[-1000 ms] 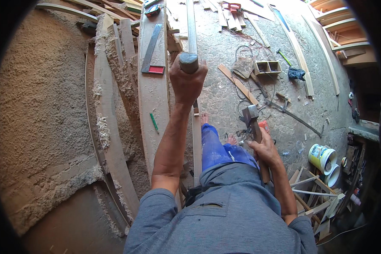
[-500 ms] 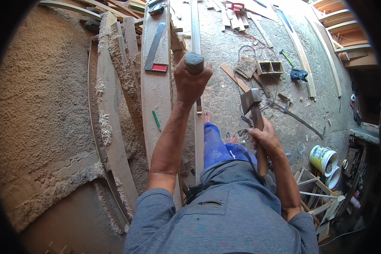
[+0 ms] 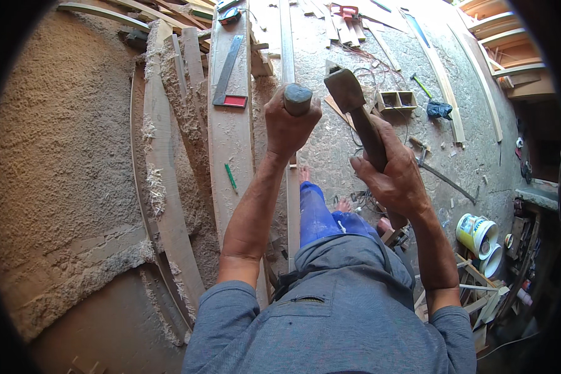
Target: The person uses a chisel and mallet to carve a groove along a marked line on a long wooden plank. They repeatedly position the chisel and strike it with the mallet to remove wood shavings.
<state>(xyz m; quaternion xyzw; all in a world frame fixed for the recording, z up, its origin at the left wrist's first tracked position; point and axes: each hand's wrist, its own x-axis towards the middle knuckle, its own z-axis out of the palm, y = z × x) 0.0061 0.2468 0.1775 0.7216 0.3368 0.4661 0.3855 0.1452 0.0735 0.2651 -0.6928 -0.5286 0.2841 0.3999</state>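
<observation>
My left hand is wrapped round an upright chisel. Only the round, worn butt of its handle shows on top; the blade is hidden beneath the fist. Below it runs a long narrow wooden bar; whether the tip touches the bar cannot be seen. In my right hand is a hammer, gripped by its wooden handle, the dark blocky head raised just right of the chisel and apart from it.
A wide plank on the left carries a try square, a green pencil and a tape measure. On the floor lie a two-compartment wooden box, a long clamp and white buckets. Shavings cover the far left.
My right hand has lifted the hammer up and left, its head now close to the chisel. My left hand, with the chisel, has shifted slightly right.
</observation>
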